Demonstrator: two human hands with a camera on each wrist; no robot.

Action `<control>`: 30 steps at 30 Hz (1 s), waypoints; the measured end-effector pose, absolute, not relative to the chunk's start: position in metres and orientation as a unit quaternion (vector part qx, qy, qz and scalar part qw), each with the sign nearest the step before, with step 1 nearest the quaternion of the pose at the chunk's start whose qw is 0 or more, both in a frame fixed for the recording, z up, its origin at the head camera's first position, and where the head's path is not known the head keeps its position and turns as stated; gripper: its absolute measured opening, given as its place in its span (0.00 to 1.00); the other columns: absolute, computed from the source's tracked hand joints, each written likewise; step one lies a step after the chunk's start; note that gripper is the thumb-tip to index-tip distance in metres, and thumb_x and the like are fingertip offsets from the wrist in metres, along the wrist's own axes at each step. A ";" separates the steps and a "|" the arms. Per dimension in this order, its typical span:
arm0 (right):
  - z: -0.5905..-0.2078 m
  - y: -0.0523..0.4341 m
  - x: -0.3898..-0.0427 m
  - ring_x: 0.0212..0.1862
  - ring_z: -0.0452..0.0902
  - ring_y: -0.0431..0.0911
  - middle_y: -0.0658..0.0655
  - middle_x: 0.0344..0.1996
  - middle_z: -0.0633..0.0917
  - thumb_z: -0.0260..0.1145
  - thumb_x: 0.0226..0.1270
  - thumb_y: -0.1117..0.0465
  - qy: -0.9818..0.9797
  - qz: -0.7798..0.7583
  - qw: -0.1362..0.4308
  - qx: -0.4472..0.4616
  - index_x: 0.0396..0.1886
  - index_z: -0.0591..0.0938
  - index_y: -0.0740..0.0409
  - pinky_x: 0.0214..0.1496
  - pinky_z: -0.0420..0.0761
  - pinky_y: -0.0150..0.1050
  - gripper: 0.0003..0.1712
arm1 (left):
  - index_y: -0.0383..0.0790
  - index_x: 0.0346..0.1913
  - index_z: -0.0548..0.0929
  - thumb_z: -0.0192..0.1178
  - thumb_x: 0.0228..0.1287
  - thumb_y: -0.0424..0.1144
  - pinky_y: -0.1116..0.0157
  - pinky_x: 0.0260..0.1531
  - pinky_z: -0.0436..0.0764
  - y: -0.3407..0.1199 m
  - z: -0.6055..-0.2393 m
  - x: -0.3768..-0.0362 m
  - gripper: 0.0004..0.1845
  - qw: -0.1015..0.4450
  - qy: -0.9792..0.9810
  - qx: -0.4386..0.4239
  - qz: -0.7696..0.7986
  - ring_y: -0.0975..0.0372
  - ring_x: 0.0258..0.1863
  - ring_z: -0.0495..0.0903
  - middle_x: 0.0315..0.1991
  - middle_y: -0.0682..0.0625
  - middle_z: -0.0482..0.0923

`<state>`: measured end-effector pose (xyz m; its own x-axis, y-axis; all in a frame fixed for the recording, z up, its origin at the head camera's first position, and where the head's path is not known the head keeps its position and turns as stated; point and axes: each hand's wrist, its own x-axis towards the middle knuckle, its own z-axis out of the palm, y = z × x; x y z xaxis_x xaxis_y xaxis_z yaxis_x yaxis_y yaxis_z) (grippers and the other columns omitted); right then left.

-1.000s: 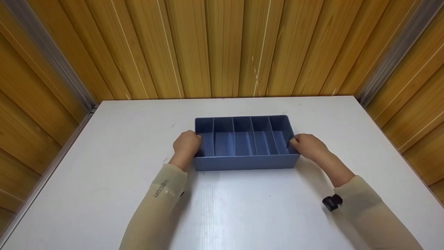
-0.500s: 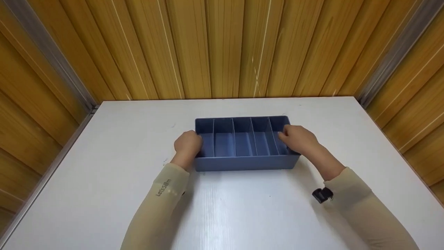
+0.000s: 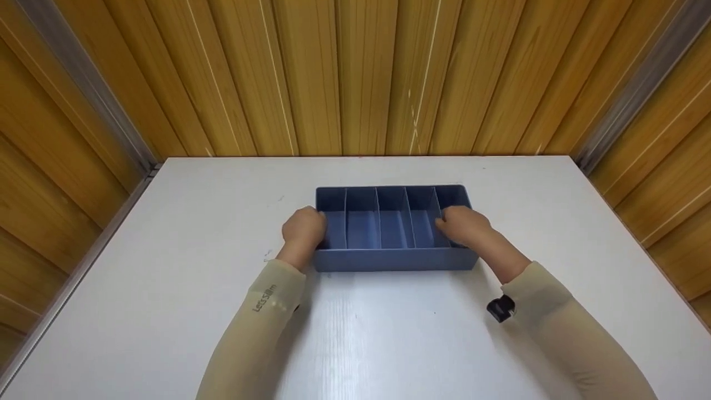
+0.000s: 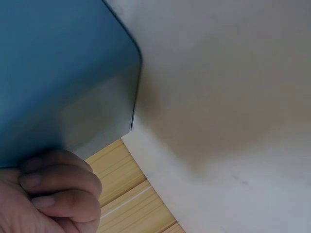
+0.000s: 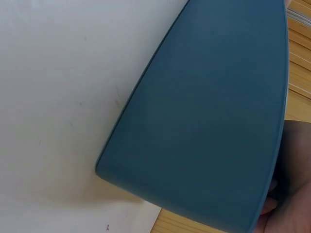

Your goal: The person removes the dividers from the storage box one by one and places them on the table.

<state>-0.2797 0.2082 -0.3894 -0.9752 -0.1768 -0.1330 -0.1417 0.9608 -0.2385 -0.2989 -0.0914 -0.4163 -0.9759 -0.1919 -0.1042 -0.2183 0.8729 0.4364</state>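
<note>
Head view: a blue tray [image 3: 389,260] with dividers sits mid-worktop [image 3: 166,233]. Left hand [image 3: 303,230] grips its left end; right hand [image 3: 461,225] reaches into the rightmost compartments, fingers curled, its hold unclear. Left wrist view: curled fingers [image 4: 58,187] touch the tray wall. Right wrist view: tray wall fills the frame, fingers barely visible.

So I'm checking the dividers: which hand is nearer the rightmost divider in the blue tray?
Right. The right hand reaches over the rightmost divider; the left hand grips the blue tray at its left end.
</note>
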 end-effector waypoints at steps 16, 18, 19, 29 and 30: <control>-0.393 0.205 -0.279 0.32 0.74 0.52 0.67 0.33 0.84 0.50 0.78 0.61 0.989 -0.103 0.064 -0.079 0.39 0.83 0.70 0.40 0.79 0.51 0.19 | 0.31 0.47 0.86 0.45 0.80 0.45 0.51 0.45 0.87 -0.093 -0.417 -0.297 0.23 0.021 0.969 -0.097 0.226 0.53 0.37 0.84 0.47 0.38 0.89; -0.393 0.205 -0.279 0.32 0.74 0.52 0.67 0.33 0.85 0.50 0.77 0.60 0.989 -0.104 0.064 -0.078 0.38 0.83 0.70 0.39 0.79 0.51 0.19 | 0.31 0.46 0.87 0.45 0.80 0.45 0.51 0.45 0.87 -0.092 -0.417 -0.298 0.23 0.020 0.969 -0.098 0.227 0.54 0.36 0.83 0.47 0.38 0.89; -0.393 0.205 -0.279 0.32 0.74 0.52 0.67 0.34 0.85 0.50 0.77 0.60 0.989 -0.105 0.063 -0.078 0.37 0.82 0.69 0.40 0.79 0.51 0.19 | 0.31 0.46 0.87 0.45 0.80 0.44 0.51 0.45 0.87 -0.092 -0.417 -0.298 0.23 0.020 0.969 -0.099 0.227 0.54 0.35 0.82 0.47 0.38 0.89; -0.389 0.204 -0.279 0.32 0.75 0.53 0.68 0.34 0.85 0.50 0.77 0.60 0.991 -0.095 0.056 -0.079 0.34 0.82 0.68 0.40 0.80 0.53 0.19 | 0.32 0.47 0.86 0.45 0.80 0.45 0.52 0.46 0.87 -0.092 -0.417 -0.299 0.23 0.027 0.967 -0.108 0.228 0.56 0.33 0.77 0.48 0.39 0.89; -0.389 0.205 -0.279 0.31 0.74 0.52 0.67 0.32 0.85 0.50 0.77 0.60 0.991 -0.097 0.056 -0.079 0.33 0.81 0.67 0.39 0.79 0.52 0.19 | 0.32 0.48 0.86 0.45 0.81 0.45 0.52 0.46 0.87 -0.092 -0.417 -0.299 0.23 0.028 0.968 -0.107 0.227 0.56 0.33 0.77 0.48 0.39 0.89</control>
<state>-0.2791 0.2047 -0.3890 -0.9813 -0.1666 -0.0962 -0.1449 0.9690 -0.2001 -0.2990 -0.0918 -0.4166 -0.9754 -0.1952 -0.1026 -0.2205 0.8741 0.4328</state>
